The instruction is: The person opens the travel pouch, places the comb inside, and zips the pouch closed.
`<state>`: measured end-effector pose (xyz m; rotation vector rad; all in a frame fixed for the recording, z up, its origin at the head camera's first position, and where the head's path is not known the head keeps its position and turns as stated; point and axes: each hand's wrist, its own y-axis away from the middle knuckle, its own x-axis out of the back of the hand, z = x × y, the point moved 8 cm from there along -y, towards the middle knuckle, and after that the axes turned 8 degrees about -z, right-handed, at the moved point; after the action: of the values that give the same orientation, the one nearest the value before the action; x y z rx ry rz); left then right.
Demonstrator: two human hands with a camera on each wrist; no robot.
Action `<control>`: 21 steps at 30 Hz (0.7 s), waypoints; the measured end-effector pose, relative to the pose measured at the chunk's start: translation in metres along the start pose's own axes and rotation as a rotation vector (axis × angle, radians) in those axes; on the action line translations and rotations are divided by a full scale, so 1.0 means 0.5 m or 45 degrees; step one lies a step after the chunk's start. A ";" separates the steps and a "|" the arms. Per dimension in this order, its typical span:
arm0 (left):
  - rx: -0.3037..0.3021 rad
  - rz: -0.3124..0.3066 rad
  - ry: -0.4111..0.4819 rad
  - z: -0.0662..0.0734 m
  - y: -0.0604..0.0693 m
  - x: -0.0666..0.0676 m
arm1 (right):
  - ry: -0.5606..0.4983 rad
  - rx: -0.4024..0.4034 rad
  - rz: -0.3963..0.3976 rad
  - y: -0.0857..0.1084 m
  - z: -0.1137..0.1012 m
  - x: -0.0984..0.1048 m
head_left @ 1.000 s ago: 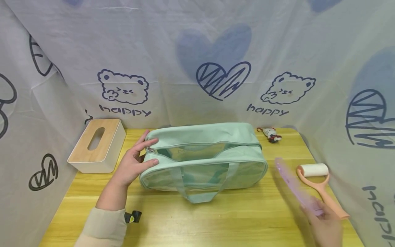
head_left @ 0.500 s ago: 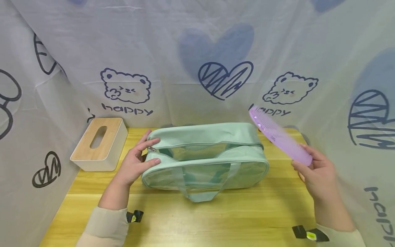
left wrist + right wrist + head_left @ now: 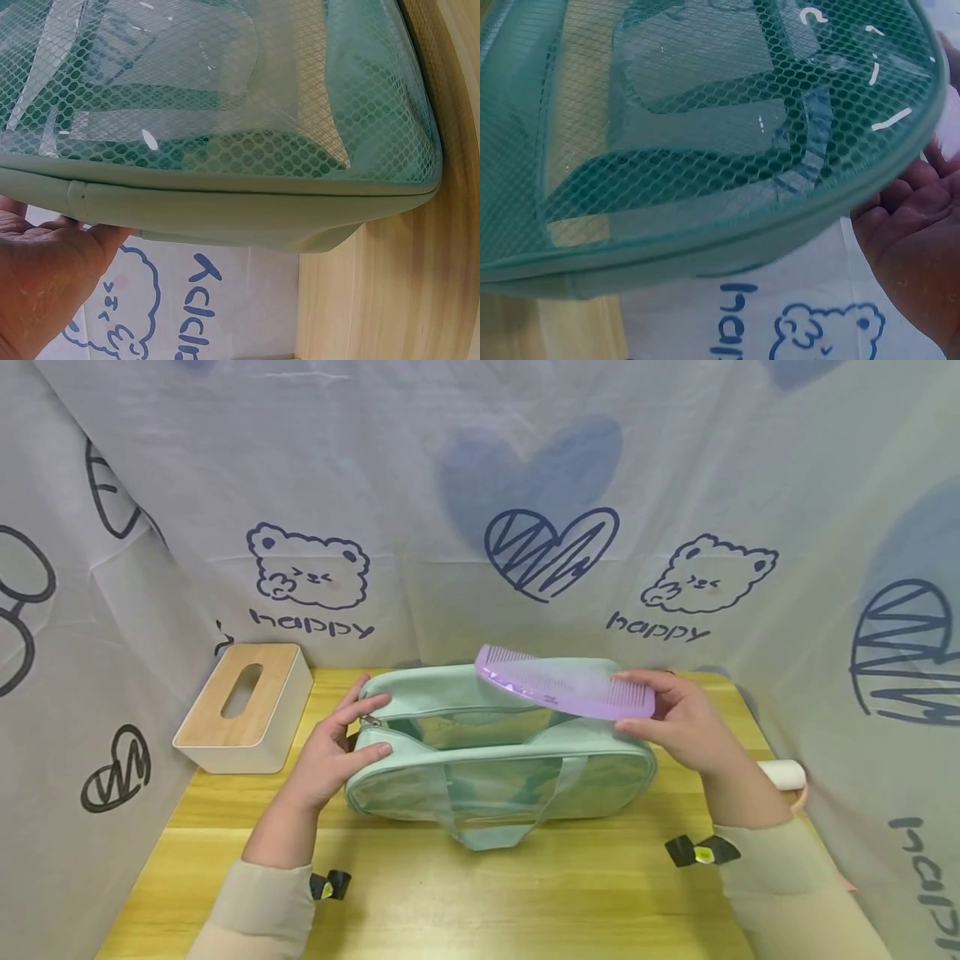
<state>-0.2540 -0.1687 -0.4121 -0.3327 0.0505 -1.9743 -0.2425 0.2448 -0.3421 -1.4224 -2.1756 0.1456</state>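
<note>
A mint-green bag [image 3: 495, 785] with clear sides stands on the table, its top zip parted. The left hand [image 3: 326, 760] grips the bag's left end beside the zip pull, thumb in front and fingers behind. Between thumb and fingers, the right hand [image 3: 678, 718] pinches a purple comb [image 3: 562, 689] at its right end, above the right part of the bag's top. In the left wrist view the left hand [image 3: 52, 270] lies against the bag's edge [image 3: 225, 214]. The right wrist view has the right hand [image 3: 922, 225] beside the bag [image 3: 705, 255]; the comb cannot be made out there.
A tissue box [image 3: 281, 722] with a wooden lid stands at the back left. The white roller [image 3: 783, 774] lies at the right, its handle mostly behind the right arm. A printed cloth [image 3: 420, 485] hangs behind and at both sides of the table [image 3: 480, 902].
The right hand has lifted the comb from the right side of the table and carried it left over the bag. The left hand has kept its grip on the bag.
</note>
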 end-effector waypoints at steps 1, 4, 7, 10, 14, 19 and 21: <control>0.000 0.002 -0.002 0.000 0.000 0.000 | 0.035 -0.011 -0.030 -0.009 0.001 -0.005; -0.003 0.007 -0.005 0.001 0.000 0.000 | 0.078 -0.032 -0.121 -0.031 0.007 -0.021; -0.007 0.009 -0.006 0.001 -0.001 -0.002 | 0.040 -0.038 -0.211 -0.043 0.015 -0.038; -0.004 0.009 -0.003 0.001 -0.003 -0.004 | 0.006 -0.033 -0.294 -0.046 0.021 -0.052; -0.006 0.018 0.021 0.001 -0.001 -0.005 | 0.072 -0.060 -0.410 -0.047 0.025 -0.065; -0.012 0.035 0.056 0.002 0.001 -0.005 | 0.196 -0.197 -0.488 -0.055 0.032 -0.071; -0.011 0.033 0.057 0.002 0.001 -0.006 | 0.213 -0.243 -0.503 -0.059 0.037 -0.073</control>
<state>-0.2523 -0.1660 -0.4121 -0.2926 0.0916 -1.9565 -0.2646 0.2033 -0.3606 -1.0268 -2.3244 -0.3189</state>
